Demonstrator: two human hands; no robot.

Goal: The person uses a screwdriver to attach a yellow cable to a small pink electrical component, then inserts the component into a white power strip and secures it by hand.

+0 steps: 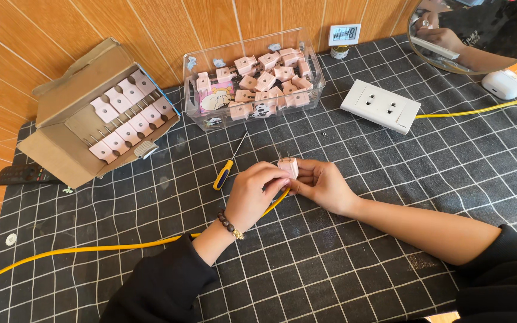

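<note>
Table cloth (354, 239): dark with a white grid, under everything I work on.
Cardboard box (85, 113): far left, tilted open, pink plugs in rows.
Clear tub (252, 84): behind my hands, loose pink plugs heaped inside.
White socket block (380, 106): to the right, apart from me.
Yellow cable (91, 246): runs from the left edge up under my left palm.
My left hand (252, 194): fingers pinched narrow on the pink plug.
My right hand (324, 185): fingers closed round the same plug.
Screwdriver (227, 166): lying just left of my hands.
Pink plug (289, 167): between both hands, prongs up.

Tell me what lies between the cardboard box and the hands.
In the head view, a yellow-handled screwdriver lies on the checked cloth between the cardboard box and the left hand.
</note>
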